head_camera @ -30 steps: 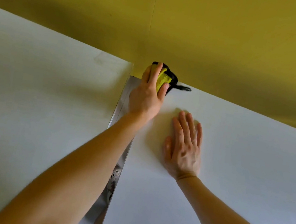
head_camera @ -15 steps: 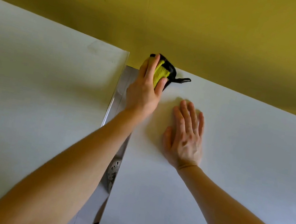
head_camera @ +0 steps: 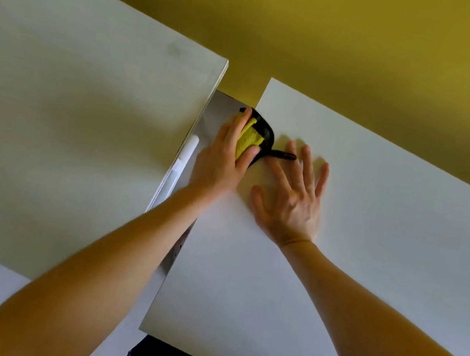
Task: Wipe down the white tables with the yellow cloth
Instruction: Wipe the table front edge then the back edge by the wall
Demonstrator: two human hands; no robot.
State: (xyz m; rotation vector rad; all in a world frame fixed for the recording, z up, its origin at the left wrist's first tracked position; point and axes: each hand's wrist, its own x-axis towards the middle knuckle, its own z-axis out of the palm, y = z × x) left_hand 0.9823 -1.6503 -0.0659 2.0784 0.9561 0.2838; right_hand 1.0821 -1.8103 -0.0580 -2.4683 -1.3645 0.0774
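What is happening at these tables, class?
A person is wiping white tables. The left hand grips the yellow cloth at the left edge of the right table, near its far corner beside the gap. The right hand lies flat on that same table, fingers spread, beside the cloth. The left table stands across the gap.

Yellow wall (head_camera: 371, 45) blocking far edge, narrow gap (head_camera: 217, 110) beside left table (head_camera: 67, 120), open room across right table (head_camera: 400, 250)
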